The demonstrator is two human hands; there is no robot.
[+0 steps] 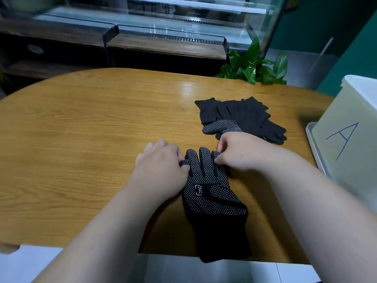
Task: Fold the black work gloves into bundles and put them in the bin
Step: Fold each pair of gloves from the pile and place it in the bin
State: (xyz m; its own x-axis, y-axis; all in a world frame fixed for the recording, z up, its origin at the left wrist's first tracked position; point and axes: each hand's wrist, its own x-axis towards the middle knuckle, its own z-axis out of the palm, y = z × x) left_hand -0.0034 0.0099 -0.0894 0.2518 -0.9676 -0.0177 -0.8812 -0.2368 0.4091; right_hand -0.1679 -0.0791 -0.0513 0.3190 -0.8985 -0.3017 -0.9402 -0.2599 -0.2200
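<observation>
the glove [212, 199] at 6 o'clock is black with white dots and a white square mark. the pile [244, 117] at 2 o'clock looks mostly plain black. the table [91, 129] is honey-brown woodgrain, the bin [346, 139] at 3 o'clock whitish with a blue letter, the plant [253, 66] at 1 o'clock green.

The glossy wood-grain table [102, 123] is catching light under matt black knit gloves [212, 193] (white dots studding them) beside a smooth plastic bin [346, 150].
</observation>
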